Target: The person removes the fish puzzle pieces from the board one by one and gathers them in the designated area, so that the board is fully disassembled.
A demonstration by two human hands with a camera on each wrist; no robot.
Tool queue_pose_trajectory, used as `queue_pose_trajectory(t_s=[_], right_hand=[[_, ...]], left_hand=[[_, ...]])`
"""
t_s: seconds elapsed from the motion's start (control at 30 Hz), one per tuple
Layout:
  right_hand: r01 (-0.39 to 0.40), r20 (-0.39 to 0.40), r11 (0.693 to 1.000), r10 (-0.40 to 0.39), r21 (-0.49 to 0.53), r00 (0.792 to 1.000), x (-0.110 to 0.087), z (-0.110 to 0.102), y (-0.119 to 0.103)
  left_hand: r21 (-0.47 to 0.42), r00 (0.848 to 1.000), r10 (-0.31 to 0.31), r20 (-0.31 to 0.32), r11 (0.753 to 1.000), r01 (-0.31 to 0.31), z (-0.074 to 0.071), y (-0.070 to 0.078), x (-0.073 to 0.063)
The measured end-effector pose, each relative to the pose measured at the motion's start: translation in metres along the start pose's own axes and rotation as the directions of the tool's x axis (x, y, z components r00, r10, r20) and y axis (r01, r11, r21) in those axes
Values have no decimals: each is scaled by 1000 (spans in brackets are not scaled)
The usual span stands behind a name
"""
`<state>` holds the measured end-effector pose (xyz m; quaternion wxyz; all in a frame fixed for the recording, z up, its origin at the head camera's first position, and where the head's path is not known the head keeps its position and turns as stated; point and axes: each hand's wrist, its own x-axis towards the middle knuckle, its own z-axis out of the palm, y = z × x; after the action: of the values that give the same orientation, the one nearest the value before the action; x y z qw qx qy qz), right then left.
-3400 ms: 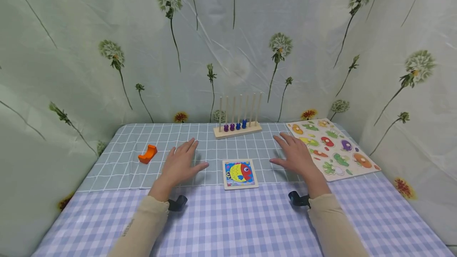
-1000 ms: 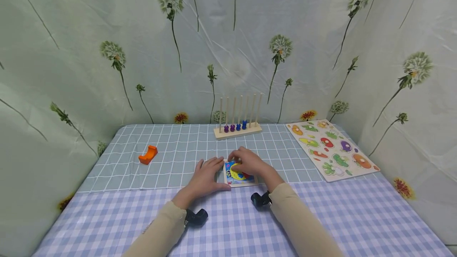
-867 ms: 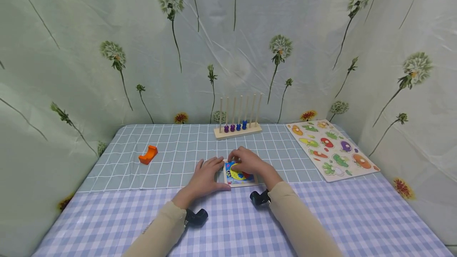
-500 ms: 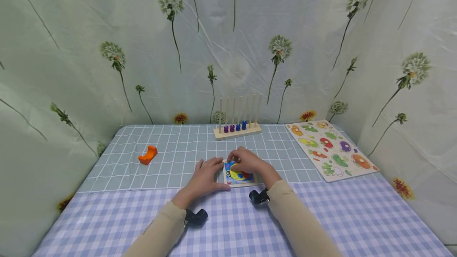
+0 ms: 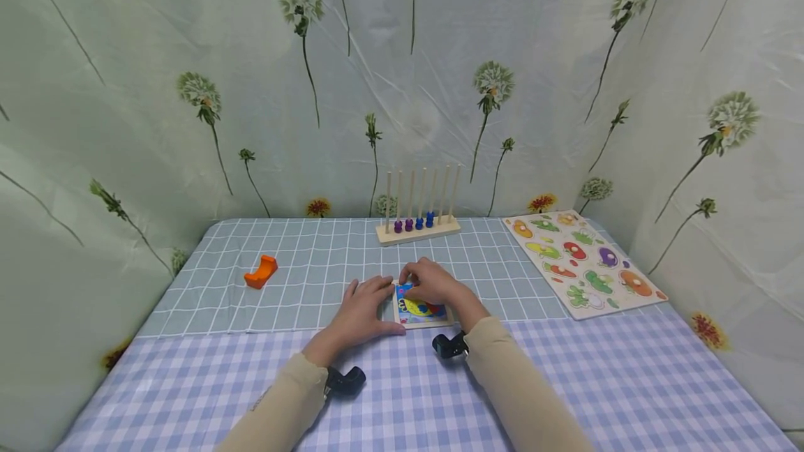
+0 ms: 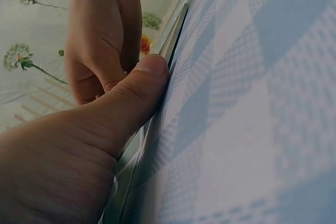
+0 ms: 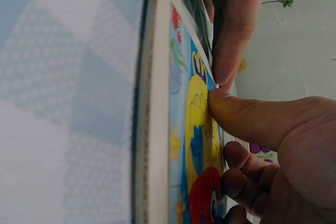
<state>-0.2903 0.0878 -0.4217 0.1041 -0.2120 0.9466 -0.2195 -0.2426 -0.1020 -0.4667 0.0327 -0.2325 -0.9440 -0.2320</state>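
A small square fish jigsaw puzzle (image 5: 422, 312) in a pale wooden frame lies flat on the table, its yellow and red fish partly covered. My left hand (image 5: 359, 312) spans the frame's left side, fingertips at the far-left corner and thumb at the near-left one; the left wrist view shows that thumb close, at the frame's edge. Over the puzzle's upper part is my right hand (image 5: 435, 284), fingers bent. Its thumb (image 7: 236, 111) touches the yellow fish body in the right wrist view. Whether it pinches a piece I cannot tell; the index fingertip is hidden there.
Behind the puzzle stands a wooden peg rack (image 5: 419, 230) with purple and blue beads. A vegetable knob puzzle board (image 5: 581, 264) lies at the right, an orange curved block (image 5: 260, 272) at the left. A flowered curtain (image 5: 402, 89) encloses the table (image 5: 402, 396).
From hovering apart, both hands have come in to the fish puzzle. Over the last second my right hand and wrist shifted slightly left, showing more of the fish; my left stays put.
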Motion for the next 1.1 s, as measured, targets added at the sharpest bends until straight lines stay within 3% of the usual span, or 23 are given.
queue_pose_trajectory(t_s=[0.47, 0.83, 1.1], right_hand=[[15, 13, 1000, -15, -11, 1000, 2, 1, -1], [48, -40, 999, -48, 1, 998, 0, 7, 1], [28, -65, 1000, -29, -12, 997, -3, 9, 3]], left_hand=[[6, 1000, -2, -6, 1000, 2, 2, -2, -1], [15, 1000, 2, -2, 1000, -2, 1, -1, -1], [28, 1000, -6, 12, 1000, 6, 2, -1, -1]])
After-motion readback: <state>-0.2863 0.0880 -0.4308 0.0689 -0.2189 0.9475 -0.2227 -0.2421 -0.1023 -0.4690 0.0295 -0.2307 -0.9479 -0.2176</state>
